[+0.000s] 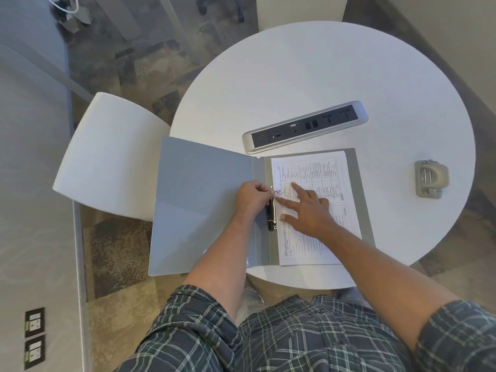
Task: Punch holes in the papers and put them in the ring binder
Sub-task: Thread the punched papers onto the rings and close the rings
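Left hand [251,197] grip pinching metal ring [276,191], right hand [308,210] flat on paper [316,183]

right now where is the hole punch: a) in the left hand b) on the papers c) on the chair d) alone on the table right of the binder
d: the hole punch sits by itself on the round table, right of the open ring binder, with neither hand touching it.

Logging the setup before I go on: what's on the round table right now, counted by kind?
Ring binder, open: 1
Stack of printed papers in the binder (sheet count unclear): 1
Hole punch: 1
Power socket strip set in the table: 1
Total: 4
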Demonstrator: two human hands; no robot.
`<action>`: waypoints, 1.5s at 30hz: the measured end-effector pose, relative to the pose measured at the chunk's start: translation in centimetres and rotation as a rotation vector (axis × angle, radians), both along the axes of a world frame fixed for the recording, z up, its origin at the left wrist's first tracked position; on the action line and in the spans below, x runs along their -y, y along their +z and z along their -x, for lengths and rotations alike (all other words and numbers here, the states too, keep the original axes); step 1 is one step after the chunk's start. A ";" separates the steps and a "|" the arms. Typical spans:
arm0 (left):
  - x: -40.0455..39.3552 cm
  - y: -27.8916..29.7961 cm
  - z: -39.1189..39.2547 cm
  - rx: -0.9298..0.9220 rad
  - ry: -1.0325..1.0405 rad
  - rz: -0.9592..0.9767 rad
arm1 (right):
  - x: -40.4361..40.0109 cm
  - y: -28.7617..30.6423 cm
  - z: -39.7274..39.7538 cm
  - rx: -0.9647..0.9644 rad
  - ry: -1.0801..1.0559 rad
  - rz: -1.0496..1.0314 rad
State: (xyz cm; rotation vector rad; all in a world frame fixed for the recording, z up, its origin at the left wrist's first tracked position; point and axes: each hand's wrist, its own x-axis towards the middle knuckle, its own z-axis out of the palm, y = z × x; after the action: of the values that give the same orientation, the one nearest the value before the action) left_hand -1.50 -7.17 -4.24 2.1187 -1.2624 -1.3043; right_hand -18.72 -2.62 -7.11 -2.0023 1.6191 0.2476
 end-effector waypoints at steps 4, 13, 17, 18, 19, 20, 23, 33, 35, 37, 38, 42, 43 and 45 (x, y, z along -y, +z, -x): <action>-1.0 0.1 -0.6 0.066 -0.140 0.026 | -0.6 0.1 -0.1 0.286 -0.238 -0.024; -4.5 -0.6 -2.1 0.176 -0.326 -0.026 | -1.5 0.8 0.0 0.443 -0.364 -0.069; -4.6 -0.7 -2.4 0.164 -0.304 -0.041 | -1.3 0.9 0.0 0.436 -0.333 -0.078; -4.7 -0.6 -2.4 0.162 -0.289 -0.047 | -1.3 0.9 0.0 0.434 -0.326 -0.079; -4.7 -0.7 -2.4 0.146 -0.262 -0.055 | -1.3 0.8 -0.1 0.435 -0.324 -0.084; -4.8 -0.8 -2.4 0.112 -0.222 -0.064 | -1.3 0.8 -0.1 0.433 -0.321 -0.088; -4.9 -1.0 -2.3 -0.025 -0.109 -0.097 | -1.3 0.8 -0.1 0.420 -0.314 -0.096; -6.1 -1.9 -3.0 -0.353 0.149 -0.157 | -1.2 0.4 -0.2 0.399 -0.327 -0.098; -6.2 -1.9 -3.0 -0.365 0.179 -0.173 | -1.0 0.3 -0.4 0.380 -0.334 -0.087; -6.2 -1.9 -2.8 -0.375 0.200 -0.190 | -1.1 0.1 -0.6 0.360 -0.334 -0.075; -6.3 -2.0 -2.7 -0.383 0.209 -0.201 | -1.2 0.0 -0.7 0.359 -0.336 -0.070; -6.2 -2.1 -2.8 -0.395 0.212 -0.228 | -1.2 0.1 -0.5 0.372 -0.335 -0.090; -6.0 -2.0 -2.8 -0.388 0.198 -0.229 | -1.1 0.2 -0.2 0.407 -0.365 -0.086; -5.7 -1.8 -2.7 -0.354 0.154 -0.226 | -1.2 0.6 0.7 0.520 -0.509 -0.009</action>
State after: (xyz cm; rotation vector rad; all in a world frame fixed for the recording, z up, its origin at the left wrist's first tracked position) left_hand 1.16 -1.46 -6.04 1.9625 -0.8243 -1.7235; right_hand -19.44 -1.42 -6.51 -1.4141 1.6872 -0.4195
